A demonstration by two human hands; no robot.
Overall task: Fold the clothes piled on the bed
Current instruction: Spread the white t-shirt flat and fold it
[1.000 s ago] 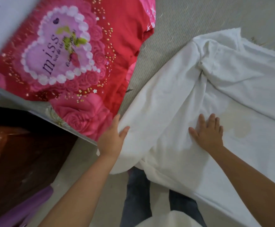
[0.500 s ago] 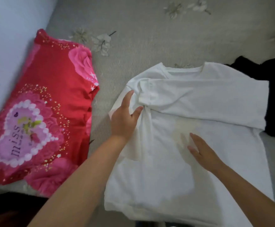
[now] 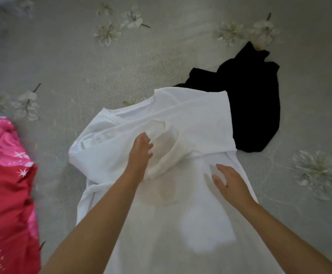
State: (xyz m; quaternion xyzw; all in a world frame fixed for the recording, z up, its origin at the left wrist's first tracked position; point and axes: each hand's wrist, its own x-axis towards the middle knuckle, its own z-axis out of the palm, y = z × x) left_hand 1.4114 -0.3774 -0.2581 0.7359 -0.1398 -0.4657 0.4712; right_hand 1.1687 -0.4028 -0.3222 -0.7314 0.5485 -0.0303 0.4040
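Left hand [image 3: 140,153] now moved right over folded sleeve [image 3: 165,153], fingers straight, holding nothing, right hand [image 3: 230,182] flat, open on white shirt [image 3: 200,123], black garment [image 3: 254,107] far right

— Soft daylight, no glare anywhere. Does it look dim to you?

— A little flat. The white shirt [image 3: 196,123] is the brightest thing; the black garment [image 3: 254,103] shows no detail at all.

— Shadows?

— Faint ones under the right hand [image 3: 230,182] and beneath the left hand [image 3: 141,153].

— Sharp?

— No. Everything is smeared, the flowers on the bedspread [image 3: 82,66] worst at the edges, where the wide lens bends things.
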